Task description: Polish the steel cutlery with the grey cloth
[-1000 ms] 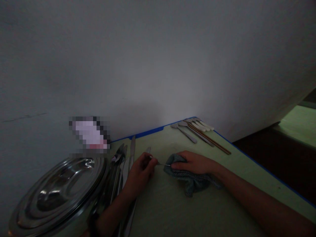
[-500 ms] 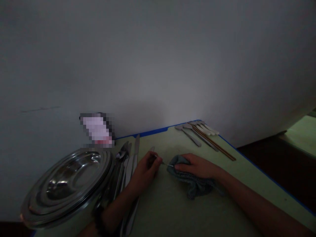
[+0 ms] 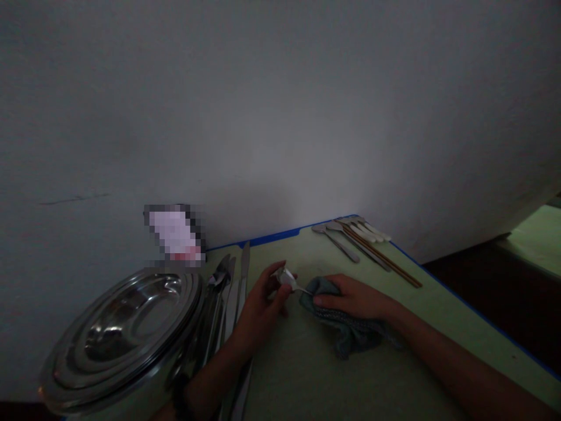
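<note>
My left hand pinches the bowl of a small metal spoon just above the green table. The spoon's handle runs to the right into a grey-blue cloth. My right hand is closed over that cloth and presses it round the handle. Both hands sit close together near the middle of the table.
A stack of steel compartment trays stands at the left, with several knives and spoons lying beside it. More spoons and chopsticks lie at the far right corner by the wall. The blue table edge drops off at the right.
My left hand has turned and lifted a little, so the spoon's bowl now shows between its fingers. The right hand and cloth have stayed put on the handle.
</note>
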`<state>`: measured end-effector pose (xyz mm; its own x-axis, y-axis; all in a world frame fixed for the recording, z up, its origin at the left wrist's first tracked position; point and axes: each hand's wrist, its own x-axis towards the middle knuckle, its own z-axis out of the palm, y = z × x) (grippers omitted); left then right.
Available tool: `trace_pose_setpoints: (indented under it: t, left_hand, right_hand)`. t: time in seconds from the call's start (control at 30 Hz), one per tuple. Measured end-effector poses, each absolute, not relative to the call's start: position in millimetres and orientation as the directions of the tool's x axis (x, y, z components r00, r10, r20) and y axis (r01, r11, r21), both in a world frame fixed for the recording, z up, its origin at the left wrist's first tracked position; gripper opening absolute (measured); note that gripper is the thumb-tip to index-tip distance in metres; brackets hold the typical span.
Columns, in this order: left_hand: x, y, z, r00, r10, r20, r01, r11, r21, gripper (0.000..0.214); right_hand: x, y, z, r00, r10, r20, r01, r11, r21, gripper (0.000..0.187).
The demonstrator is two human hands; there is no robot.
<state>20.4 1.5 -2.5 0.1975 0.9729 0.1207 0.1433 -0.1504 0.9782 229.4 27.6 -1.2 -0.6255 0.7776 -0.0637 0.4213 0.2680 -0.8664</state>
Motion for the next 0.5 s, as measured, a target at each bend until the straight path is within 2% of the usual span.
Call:
trace_pose_setpoints:
  t: [0.5]
  left_hand:
    - [19.4, 3.2, -7.3, 0.190, 0.973, 0.132, 0.137, -0.160, 0.978, 0.033]
  right_hand:
    - [228.5, 26.7, -3.0, -0.600, 0.799, -0.052, 0.428, 0.264, -0.864, 0.036]
